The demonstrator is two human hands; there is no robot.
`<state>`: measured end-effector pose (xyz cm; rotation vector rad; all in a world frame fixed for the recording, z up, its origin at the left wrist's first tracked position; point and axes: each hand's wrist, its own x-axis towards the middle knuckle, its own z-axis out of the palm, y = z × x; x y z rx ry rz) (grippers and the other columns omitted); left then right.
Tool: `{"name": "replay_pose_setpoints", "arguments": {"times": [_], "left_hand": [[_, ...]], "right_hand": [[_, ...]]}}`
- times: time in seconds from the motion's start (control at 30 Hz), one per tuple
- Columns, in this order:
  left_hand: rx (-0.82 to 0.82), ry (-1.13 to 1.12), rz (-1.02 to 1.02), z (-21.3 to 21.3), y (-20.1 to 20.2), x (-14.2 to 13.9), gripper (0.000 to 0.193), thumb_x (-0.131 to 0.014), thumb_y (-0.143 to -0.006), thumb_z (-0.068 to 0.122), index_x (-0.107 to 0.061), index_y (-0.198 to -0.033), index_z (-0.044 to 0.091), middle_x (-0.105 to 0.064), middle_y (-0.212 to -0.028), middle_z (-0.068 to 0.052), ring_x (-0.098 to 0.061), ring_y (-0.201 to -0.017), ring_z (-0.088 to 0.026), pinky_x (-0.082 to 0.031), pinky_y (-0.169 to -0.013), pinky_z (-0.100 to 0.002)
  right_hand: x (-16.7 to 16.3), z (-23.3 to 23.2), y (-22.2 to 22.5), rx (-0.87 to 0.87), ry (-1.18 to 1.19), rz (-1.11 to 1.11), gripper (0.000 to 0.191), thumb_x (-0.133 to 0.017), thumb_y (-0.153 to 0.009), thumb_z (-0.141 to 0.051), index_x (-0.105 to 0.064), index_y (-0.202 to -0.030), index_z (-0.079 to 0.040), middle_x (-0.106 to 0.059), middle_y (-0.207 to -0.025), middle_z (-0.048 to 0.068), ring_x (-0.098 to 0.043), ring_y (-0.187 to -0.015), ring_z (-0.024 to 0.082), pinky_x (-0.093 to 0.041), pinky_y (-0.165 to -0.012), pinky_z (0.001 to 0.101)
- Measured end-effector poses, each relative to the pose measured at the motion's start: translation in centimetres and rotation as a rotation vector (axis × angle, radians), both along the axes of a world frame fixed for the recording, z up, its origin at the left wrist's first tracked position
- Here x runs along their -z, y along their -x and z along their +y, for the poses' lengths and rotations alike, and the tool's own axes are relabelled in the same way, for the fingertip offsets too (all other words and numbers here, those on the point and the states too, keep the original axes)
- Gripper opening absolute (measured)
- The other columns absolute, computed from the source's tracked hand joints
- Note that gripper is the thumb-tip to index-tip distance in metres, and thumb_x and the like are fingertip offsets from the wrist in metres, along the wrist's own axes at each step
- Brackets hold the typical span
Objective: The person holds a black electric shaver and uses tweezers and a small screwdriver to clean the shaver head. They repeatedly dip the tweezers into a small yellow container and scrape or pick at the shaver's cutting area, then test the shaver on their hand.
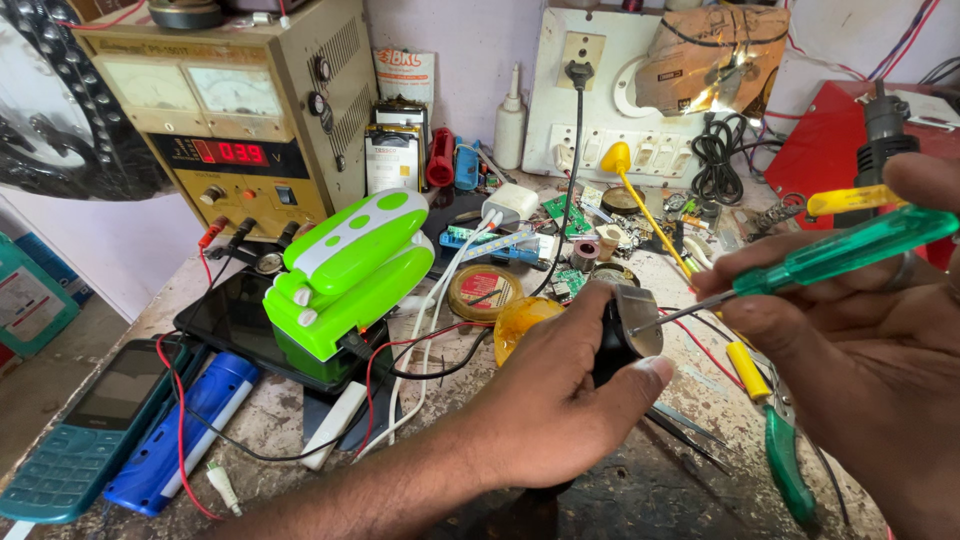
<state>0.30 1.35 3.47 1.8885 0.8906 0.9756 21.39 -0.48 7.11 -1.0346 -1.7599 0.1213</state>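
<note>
Currently the left hand [560, 395] is wrapped around a small black device [612, 345] with a grey metal face, fingers curled shut on it, held just above the worktable [640, 490] near its front edge. Right hand [850, 340] is closed on a green-handled screwdriver [850, 247], thumb and fingers pinching the translucent handle; the thin shaft slants down and left, tip touching the grey face of the black device. Left of the hands: a bright green and white lamp-like unit [345, 275] lies tilted on a dark phone screen [225, 320], with red and black wires running under it. A beige bench power supply [235, 110] with two dial meters and a red digit display stands at the back left. A blue cylindrical torch [180, 435] and a teal keypad phone [85, 430] lie at the near left edge. Green-handled pliers [785, 460] rest just right of the left hand, under the right wrist. A round tin of brownish paste [483, 290] sits behind the black device, close to it.
</note>
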Motion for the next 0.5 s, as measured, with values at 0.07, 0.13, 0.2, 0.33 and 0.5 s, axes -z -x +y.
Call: {"name": "replay_pose_setpoints", "arguments": {"times": [0.07,0.13,0.2,0.33,0.5], "left_hand": [[-0.005,-0.135,-0.075,0.2,-0.2,0.2,0.036,-0.066,-0.1,0.031,-0.051,-0.114,0.002,-0.067,-0.094,-0.012,-0.068,-0.085,-0.024,-0.054,-0.073,-0.04],[-0.022,-0.231,-0.086,0.3,-0.1,0.5,0.037,-0.066,-0.102,0.031,-0.053,-0.118,0.001,-0.068,-0.096,-0.013,-0.068,-0.089,-0.027,-0.054,-0.076,-0.041],[-0.055,-0.291,-0.03,0.4,0.0,0.6,0.04,-0.068,-0.099,0.031,-0.056,-0.122,0.0,-0.068,-0.092,-0.015,-0.068,-0.084,-0.029,-0.053,-0.073,-0.042],[-0.083,-0.419,-0.158,0.1,-0.1,0.6,0.051,-0.074,-0.094,0.029,-0.057,-0.13,-0.002,-0.07,-0.096,-0.015,-0.071,-0.082,-0.027,-0.058,-0.075,-0.039],[-0.182,-0.22,-0.091,-0.1,0.0,0.1,0.061,-0.069,-0.094,0.032,-0.048,-0.141,-0.002,-0.07,-0.096,-0.017,-0.071,-0.082,-0.029,-0.056,-0.074,-0.039]], "right_hand": [[0.5,0.7,-1.0,-0.126,-0.028,0.114,0.057,-0.055,-0.105,-0.007,-0.025,-0.153,-0.009,-0.067,-0.119,0.021,-0.073,-0.112,0.03,-0.061,-0.103,0.0471],[0.8,1.7,-2.3,-0.322,-0.02,0.3,0.042,-0.054,-0.116,-0.016,-0.035,-0.152,-0.008,-0.065,-0.127,0.017,-0.072,-0.117,0.028,-0.063,-0.108,0.0456],[1.0,2.5,-3.5,-0.389,-0.018,0.325,0.037,-0.055,-0.119,-0.022,-0.04,-0.151,-0.01,-0.065,-0.124,0.014,-0.072,-0.113,0.026,-0.064,-0.104,0.045],[1.3,3.8,-4.6,-0.416,-0.011,0.352,0.036,-0.057,-0.12,-0.022,-0.04,-0.15,-0.011,-0.066,-0.118,0.012,-0.072,-0.108,0.027,-0.064,-0.101,0.0457],[1.3,3.7,-3.7,-0.355,-0.013,0.356,0.043,-0.059,-0.114,-0.018,-0.037,-0.15,-0.013,-0.067,-0.121,0.013,-0.073,-0.11,0.03,-0.065,-0.099,0.0478]]}}
